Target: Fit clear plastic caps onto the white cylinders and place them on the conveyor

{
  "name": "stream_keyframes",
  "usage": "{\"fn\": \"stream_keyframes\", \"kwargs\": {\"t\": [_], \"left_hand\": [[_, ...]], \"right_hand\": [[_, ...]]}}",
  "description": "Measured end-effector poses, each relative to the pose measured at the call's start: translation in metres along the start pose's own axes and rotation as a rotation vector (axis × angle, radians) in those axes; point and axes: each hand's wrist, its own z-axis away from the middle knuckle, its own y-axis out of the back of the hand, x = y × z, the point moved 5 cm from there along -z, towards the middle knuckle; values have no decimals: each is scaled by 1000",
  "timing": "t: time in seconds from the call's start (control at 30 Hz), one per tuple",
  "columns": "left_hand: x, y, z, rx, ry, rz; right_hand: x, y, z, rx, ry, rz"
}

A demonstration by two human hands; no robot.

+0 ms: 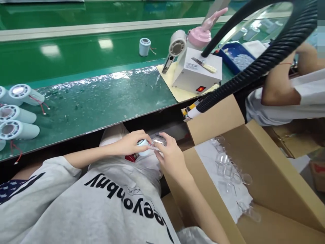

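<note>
Above my lap, my left hand [133,143] is wrapped round a light blue cylindrical part [143,149]. Thin red wire shows between it and the clear plastic piece [159,139] that my right hand [169,151] grips. The two parts are close together; whether they touch is hidden by my fingers. Several light blue cylinders [25,130] with red wires lie at the left end of the green bench [106,101]. Another light blue cylinder [144,47] stands upright farther back on the green belt.
An open cardboard box [210,189] with clear plastic pieces is at my right. On the bench are a white device [198,73], a handheld fan [176,44] and a pink pump bottle [200,34]. A black hose [243,74] crosses the right side near a person's arm.
</note>
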Motion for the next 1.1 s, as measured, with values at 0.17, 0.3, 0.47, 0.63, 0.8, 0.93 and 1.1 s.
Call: {"fn": "stream_keyframes", "kwargs": {"t": [0.17, 0.3, 0.47, 0.63, 0.8, 0.93, 1.1], "left_hand": [[-5, 10, 5, 109, -188, 6], [-14, 5, 4, 19, -264, 35], [-13, -6, 5, -114, -199, 169], [-11, -8, 9, -52, 5, 477], [-2, -5, 13, -116, -33, 467], [6, 0, 15, -118, -197, 355], [11, 4, 18, -110, -319, 241]], "right_hand": [[1, 5, 0, -18, -133, -539], [4, 9, 2, 106, -303, -772], [12, 10, 7, 181, -342, -1007], [1, 18, 14, 120, -40, -666], [-2, 19, 24, 160, 60, -561], [2, 18, 25, 139, -13, -696], [0, 20, 24, 103, -93, -854]]}}
